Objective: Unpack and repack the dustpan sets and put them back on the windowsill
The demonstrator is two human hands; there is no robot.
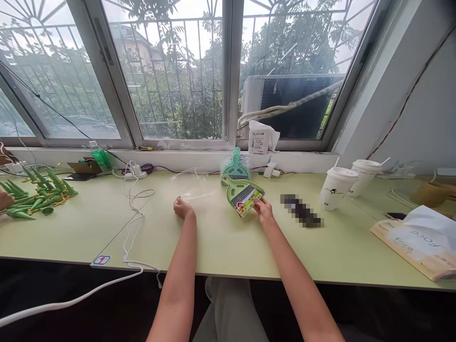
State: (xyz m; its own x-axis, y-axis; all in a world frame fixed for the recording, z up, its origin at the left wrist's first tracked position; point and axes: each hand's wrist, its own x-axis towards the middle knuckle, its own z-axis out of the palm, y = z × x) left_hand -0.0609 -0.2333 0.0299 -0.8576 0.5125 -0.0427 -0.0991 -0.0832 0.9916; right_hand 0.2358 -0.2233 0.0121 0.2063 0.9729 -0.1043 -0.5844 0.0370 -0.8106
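My right hand [263, 209] grips the lower right corner of a green dustpan-and-brush set [239, 192] with a printed card, held tilted above the table. Behind it, a stack of similar teal sets [235, 166] in clear wrap stands against the wall under the window. My left hand [183, 207] is closed at the edge of a clear plastic film [192, 185] that lies on the table, its fingertips pinched on the film.
White cables [133, 213] run across the table's left part. Further left are green cone-shaped pieces [46, 190] and another person's hand [4, 200]. To the right are two lidded cups [337, 187], a blurred dark object [301, 210] and a tissue pack [420, 242].
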